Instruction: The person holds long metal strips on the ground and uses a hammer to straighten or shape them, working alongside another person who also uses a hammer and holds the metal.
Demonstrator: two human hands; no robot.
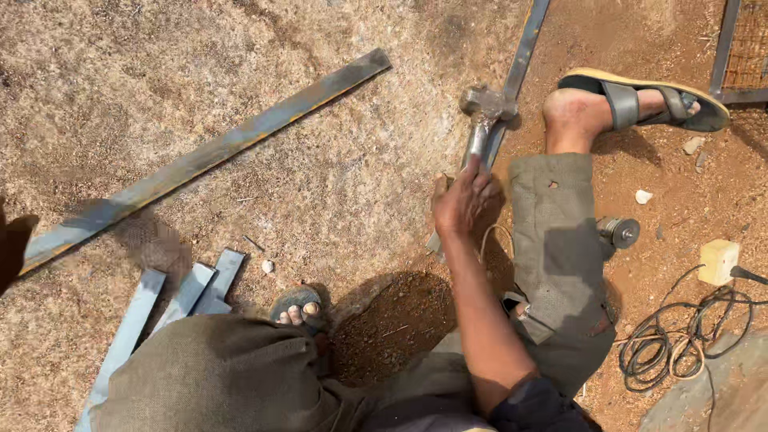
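My right hand (pixel 462 198) is shut around the metal handle of a hammer (pixel 486 108). The hammer's heavy steel head rests on a long narrow steel bar (pixel 522 56). This bar runs over the ground from the top edge down to under my hand. My arm reaches forward between my knees. My right foot in a grey sandal (pixel 640 100) sits just right of the bar, close to the hammer head. My left hand is out of view.
A long flat steel strip (pixel 216 152) lies diagonally at left, with three short flat pieces (pixel 192 292) near my left foot (pixel 298 308). An angle grinder (pixel 620 233), a white plug box (pixel 718 261) and coiled cable (pixel 680 344) lie at right. A metal mesh frame (pixel 740 48) is top right.
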